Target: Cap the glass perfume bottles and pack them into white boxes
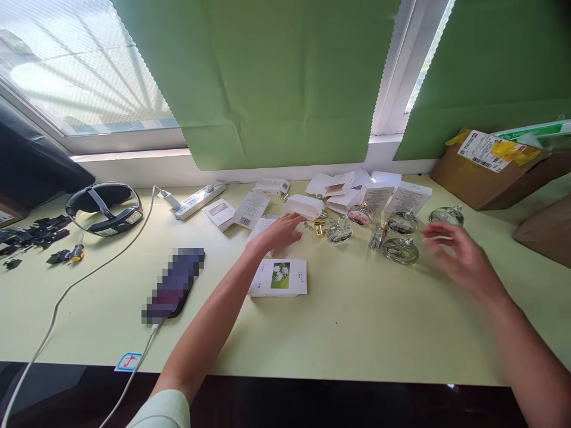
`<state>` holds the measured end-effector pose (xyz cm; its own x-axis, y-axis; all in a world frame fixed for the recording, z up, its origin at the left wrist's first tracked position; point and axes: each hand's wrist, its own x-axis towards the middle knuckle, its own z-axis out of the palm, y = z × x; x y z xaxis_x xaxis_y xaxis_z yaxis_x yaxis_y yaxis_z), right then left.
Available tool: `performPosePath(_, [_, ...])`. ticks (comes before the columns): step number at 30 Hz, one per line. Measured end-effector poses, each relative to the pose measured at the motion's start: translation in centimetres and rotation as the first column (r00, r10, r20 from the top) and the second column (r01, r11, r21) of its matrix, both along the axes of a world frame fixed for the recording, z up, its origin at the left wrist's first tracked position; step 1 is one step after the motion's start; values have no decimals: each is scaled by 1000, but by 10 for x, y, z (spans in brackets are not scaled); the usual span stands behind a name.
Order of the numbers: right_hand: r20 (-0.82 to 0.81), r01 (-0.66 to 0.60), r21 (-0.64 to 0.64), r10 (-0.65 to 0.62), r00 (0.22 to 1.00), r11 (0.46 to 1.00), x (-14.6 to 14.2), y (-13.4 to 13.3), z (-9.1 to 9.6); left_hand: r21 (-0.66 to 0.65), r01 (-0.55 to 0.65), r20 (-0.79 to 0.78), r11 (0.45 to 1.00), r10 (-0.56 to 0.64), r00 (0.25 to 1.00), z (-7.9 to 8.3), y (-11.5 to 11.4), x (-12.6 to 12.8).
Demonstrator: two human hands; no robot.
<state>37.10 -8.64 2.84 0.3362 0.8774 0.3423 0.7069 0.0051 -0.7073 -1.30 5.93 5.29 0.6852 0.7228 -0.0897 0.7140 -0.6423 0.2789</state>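
My left hand (282, 232) reaches over the white paper boxes with its fingers stretched out, holding nothing I can see. Under its wrist lies a partly covered box, and nearer to me is a white box with a flower picture (281, 277). Just past the fingertips are a gold pump cap (319, 227) and a flat round glass perfume bottle (339, 232). My right hand (459, 252), slightly blurred, hovers with fingers apart, right of another perfume bottle (401, 251). More bottles stand close by, including a slim clear bottle (377, 236) and one with a reddish tint (360, 215).
Several white boxes (252, 209), some opened, lie along the back. On the left are a phone (176, 284) on a white cable, a power strip (198, 201), a headset (111, 219) and a screwdriver (77, 252). Cardboard boxes (484, 172) stand at right.
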Motion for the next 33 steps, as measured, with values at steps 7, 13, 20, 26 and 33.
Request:
performPosePath(7, [-60, -93, -283, 79, 995, 955, -15, -4, -19, 121, 80, -33, 989, -76, 997, -17, -3, 13])
performPosePath(13, [-169, -336, -263, 300, 939, 904, -38, -11, -3, 185, 87, -34, 979, -82, 996, -17, -3, 17])
performPosePath(20, [-193, -609, -186, 579, 792, 771, -117, 22, 5, 177, 65, 14, 982, -69, 998, -16, 1, 13])
performPosePath(26, [-242, -596, -102, 561, 792, 797, -145, 47, -19, 157, 32, 175, 987, -60, 983, 16, -9, 13])
performPosePath(33, [-329, -613, -76, 561, 760, 786, -146, 42, -38, 17, 209, 439, 978, -195, 877, 50, -41, 29])
